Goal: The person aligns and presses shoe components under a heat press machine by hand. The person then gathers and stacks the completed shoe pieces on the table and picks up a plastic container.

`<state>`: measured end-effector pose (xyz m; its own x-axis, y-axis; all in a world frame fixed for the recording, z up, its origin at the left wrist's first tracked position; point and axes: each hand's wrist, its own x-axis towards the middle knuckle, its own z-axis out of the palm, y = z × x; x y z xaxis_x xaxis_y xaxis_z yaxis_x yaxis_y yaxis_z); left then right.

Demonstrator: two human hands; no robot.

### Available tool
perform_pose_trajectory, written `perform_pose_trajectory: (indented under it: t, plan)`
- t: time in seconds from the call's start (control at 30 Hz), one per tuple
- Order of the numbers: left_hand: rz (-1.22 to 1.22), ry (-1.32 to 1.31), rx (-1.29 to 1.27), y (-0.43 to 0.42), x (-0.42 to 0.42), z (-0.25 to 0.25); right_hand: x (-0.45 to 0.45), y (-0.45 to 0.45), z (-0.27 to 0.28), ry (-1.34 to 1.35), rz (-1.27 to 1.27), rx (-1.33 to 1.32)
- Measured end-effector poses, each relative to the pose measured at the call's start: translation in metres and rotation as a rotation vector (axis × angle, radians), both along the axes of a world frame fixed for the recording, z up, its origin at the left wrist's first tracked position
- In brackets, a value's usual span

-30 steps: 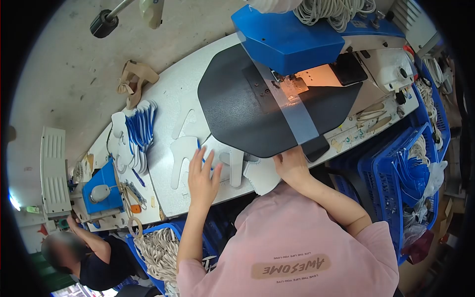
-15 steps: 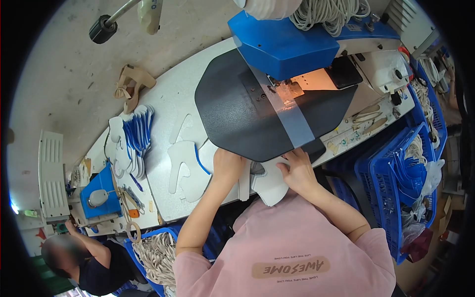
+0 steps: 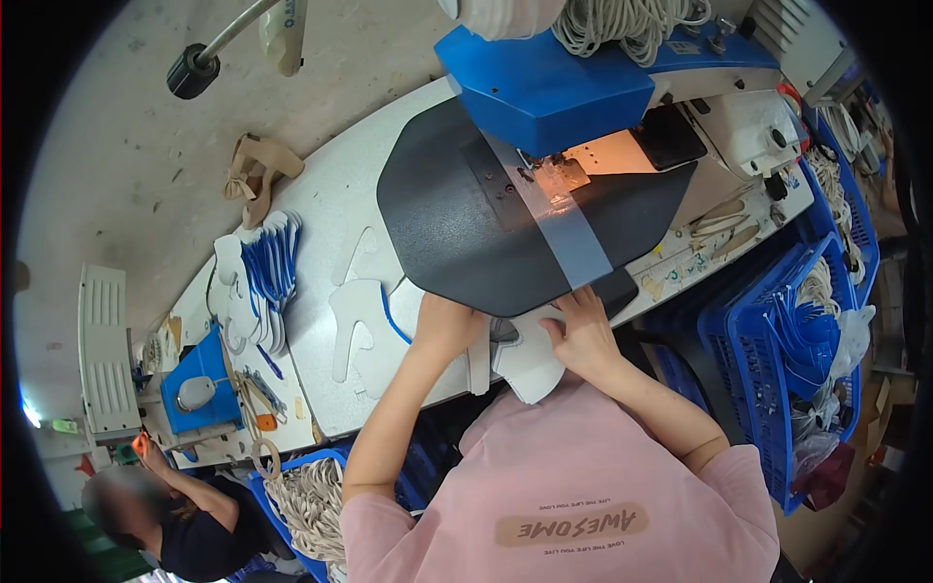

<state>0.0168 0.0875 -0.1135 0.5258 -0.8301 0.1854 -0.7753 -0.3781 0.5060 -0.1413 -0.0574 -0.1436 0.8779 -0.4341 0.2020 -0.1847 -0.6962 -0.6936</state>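
Note:
A white shoe-upper piece [image 3: 528, 364] with a grey-lined fold lies at the near edge of the black octagonal board [image 3: 437, 209]. My right hand [image 3: 587, 340] is closed on its right side, the thumb on the white surface and the fingertips by the board's rim. To the left, my left hand [image 3: 449, 323] reaches under the board's edge. Its fingers are hidden there, so its grip does not show. A narrow white strip [image 3: 478, 363] hangs beside that wrist. The blue sewing machine head [image 3: 549, 92] stands over the lit needle area, beyond both hands.
White cut pieces [image 3: 362, 325] lie left of the board, near stacked blue-edged pieces [image 3: 267, 267]. A beige sandal [image 3: 260, 175] stands behind them. A phone [image 3: 673, 136] rests beside the machine. Blue crates [image 3: 753, 389] flank my right; a co-worker [image 3: 199, 515] sits at lower left.
My hands and the white piece keep almost the same pose while the view shifts slightly. At lower left, the co-worker's arm has moved and an orange item now shows at that hand.

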Motion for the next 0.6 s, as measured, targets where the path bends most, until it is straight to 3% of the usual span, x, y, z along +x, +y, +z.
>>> perform_pose_trajectory:
  t: [0.07, 0.13, 0.17, 0.27, 0.3, 0.4, 0.5, 0.57, 0.6]
  plan:
    - [-0.043, 0.105, 0.063, 0.008, 0.006, 0.024, 0.0, -0.002, 0.003, -0.047, 0.012, -0.052]
    - [-0.378, 0.676, 0.156, 0.022, 0.014, 0.05, 0.0, -0.002, 0.007, -0.138, 0.05, -0.15]
    - [-0.378, 0.675, 0.156, 0.024, 0.013, 0.049, -0.002, -0.003, 0.009, -0.138, 0.05, -0.15]
    - [-0.468, 0.987, 0.065, 0.032, 0.014, 0.038, -0.009, -0.006, 0.019, -0.171, 0.477, -0.094]
    - [-0.466, 0.988, 0.065, 0.034, 0.017, 0.036, -0.011, -0.005, 0.026, -0.172, 0.479, -0.092]
    - [-0.314, 1.164, 0.105, 0.036, 0.033, 0.027, -0.02, -0.005, 0.07, -0.171, 0.758, 0.284]
    - [-0.379, 0.952, 0.094, 0.039, 0.024, 0.014, -0.017, -0.022, 0.139, -0.183, 0.598, 0.501]
    - [-0.407, 0.842, 0.088, 0.037, 0.012, 0.026, 0.0, -0.039, 0.144, -0.263, 0.416, 0.042]
    - [-0.441, 0.7, 0.308, 0.031, 0.001, 0.057, 0.009, -0.047, 0.146, -0.214, 0.33, -0.172]
